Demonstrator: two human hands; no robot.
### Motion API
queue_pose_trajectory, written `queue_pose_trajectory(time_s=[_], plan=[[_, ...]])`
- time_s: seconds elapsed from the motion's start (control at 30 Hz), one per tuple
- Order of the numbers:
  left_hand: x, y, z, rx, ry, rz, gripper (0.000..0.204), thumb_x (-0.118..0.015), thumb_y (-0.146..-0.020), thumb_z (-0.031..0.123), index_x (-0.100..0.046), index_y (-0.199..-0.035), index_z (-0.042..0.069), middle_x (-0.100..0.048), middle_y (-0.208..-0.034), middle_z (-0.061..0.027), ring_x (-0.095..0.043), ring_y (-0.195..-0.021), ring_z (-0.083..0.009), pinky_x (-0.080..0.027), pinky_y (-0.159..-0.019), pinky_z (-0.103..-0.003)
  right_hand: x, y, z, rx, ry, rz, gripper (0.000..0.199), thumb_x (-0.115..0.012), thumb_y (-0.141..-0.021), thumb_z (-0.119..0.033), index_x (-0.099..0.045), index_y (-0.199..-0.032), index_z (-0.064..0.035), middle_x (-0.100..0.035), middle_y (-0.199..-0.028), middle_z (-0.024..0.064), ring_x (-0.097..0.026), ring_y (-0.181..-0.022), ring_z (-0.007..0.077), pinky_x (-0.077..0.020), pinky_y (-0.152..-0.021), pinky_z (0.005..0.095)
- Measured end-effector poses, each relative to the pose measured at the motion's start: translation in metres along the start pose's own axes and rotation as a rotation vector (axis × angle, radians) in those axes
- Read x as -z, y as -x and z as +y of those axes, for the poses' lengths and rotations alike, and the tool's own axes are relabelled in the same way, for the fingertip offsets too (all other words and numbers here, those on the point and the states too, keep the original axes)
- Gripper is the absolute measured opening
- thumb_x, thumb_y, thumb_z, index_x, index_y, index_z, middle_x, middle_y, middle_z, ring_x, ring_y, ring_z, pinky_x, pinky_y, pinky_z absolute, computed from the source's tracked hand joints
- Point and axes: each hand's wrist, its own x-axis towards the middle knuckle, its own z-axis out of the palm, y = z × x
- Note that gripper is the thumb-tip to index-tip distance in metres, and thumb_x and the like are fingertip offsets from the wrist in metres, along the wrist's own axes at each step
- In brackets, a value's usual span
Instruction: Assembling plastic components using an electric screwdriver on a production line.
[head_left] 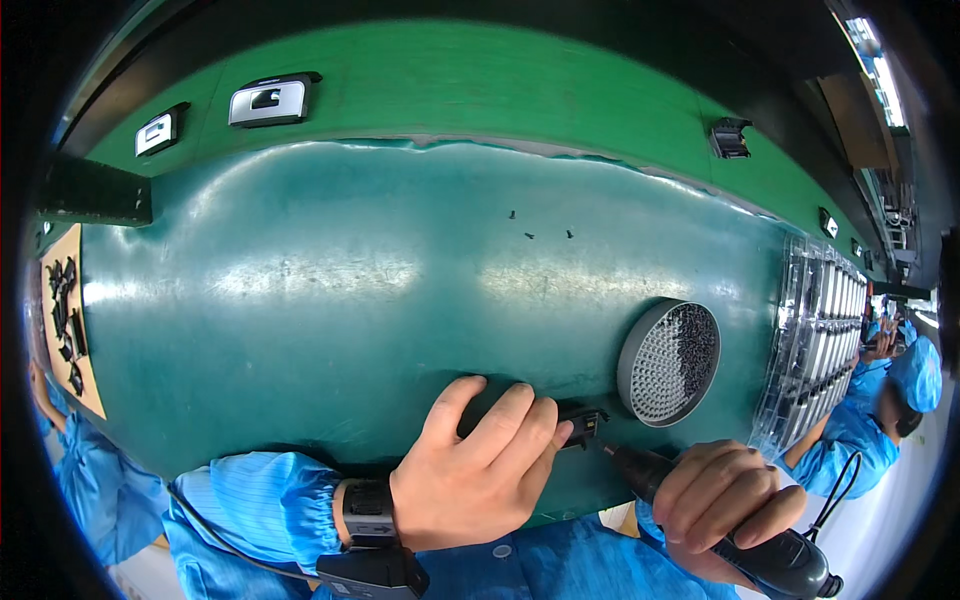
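Note:
My left hand [478,468] presses down on a small black plastic part [582,421] at the near edge of the dark green mat [330,290]; most of the part is hidden under my fingers. My right hand [722,495] grips a black electric screwdriver [760,535], its tip pointing left at the black part from just beside it. A round grey dish [668,362] holding many small dark screws sits just behind the screwdriver tip.
Three loose black screws [530,228] lie mid-mat. A clear plastic tray [815,340] of white parts stands at the right. A cardboard sheet [68,320] with black parts lies far left. Two silver-black devices [270,100] sit on the green bench behind. Another person in blue [880,400] works at right.

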Motion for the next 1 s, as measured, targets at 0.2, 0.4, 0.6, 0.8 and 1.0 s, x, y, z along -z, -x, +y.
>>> queue_pose_trajectory(time_s=[0.2,0.4,0.6,0.8,1.0], plan=[[0.002,0.002,0.000,-0.007,-0.003,0.009,0.016,-0.077,-0.080,0.020,-0.079,-0.092,0.010,-0.064,-0.104,-0.0064,-0.061,-0.106,-0.0232,-0.045,-0.096,-0.048,-0.002,0.002,0.002,-0.004,0.010,0.008,0.049,-0.059,-0.100,-0.056,-0.049,-0.093,-0.0080,-0.059,-0.063,0.0071,-0.059,-0.046,0.0159,-0.0514,-0.037,0.0288],[0.006,0.002,0.001,-0.009,-0.006,0.008,0.016,-0.076,-0.080,0.020,-0.079,-0.092,0.009,-0.064,-0.105,-0.0062,-0.060,-0.106,-0.0231,-0.046,-0.096,-0.048,-0.002,0.001,-0.001,-0.042,-0.023,-0.037,0.047,-0.060,-0.100,-0.053,-0.049,-0.089,-0.0077,-0.060,-0.062,0.0077,-0.058,-0.046,0.0169,-0.0516,-0.037,0.0300],[0.005,0.003,0.001,-0.015,-0.005,0.008,0.014,-0.076,-0.081,0.020,-0.079,-0.091,0.009,-0.064,-0.104,-0.0061,-0.060,-0.107,-0.0231,-0.046,-0.095,-0.048,-0.011,-0.002,-0.002,-0.066,-0.030,-0.040,0.045,-0.062,-0.100,-0.049,-0.051,-0.086,-0.0085,-0.060,-0.059,0.0068,-0.057,-0.043,0.0170,-0.0521,-0.038,0.0302],[0.004,0.004,-0.004,-0.007,-0.006,0.004,0.013,-0.078,-0.081,0.021,-0.079,-0.089,0.010,-0.064,-0.104,-0.0054,-0.060,-0.107,-0.0229,-0.046,-0.095,-0.048,0.022,-0.024,0.004,-0.133,-0.105,-0.599,0.014,-0.071,-0.097,-0.012,-0.061,-0.100,-0.0044,-0.068,-0.079,0.0071,-0.070,-0.072,0.0201,-0.0626,-0.070,0.0369],[-0.003,0.000,-0.005,0.003,0.004,0.009,0.013,-0.079,-0.081,0.020,-0.079,-0.089,0.010,-0.064,-0.104,-0.0050,-0.061,-0.106,-0.0227,-0.045,-0.096,-0.048,0.023,-0.022,0.006,-0.141,-0.098,-0.586,0.011,-0.072,-0.094,-0.006,-0.062,-0.093,-0.0026,-0.070,-0.077,0.0092,-0.070,-0.068,0.0226,-0.0621,-0.065,0.0373]])
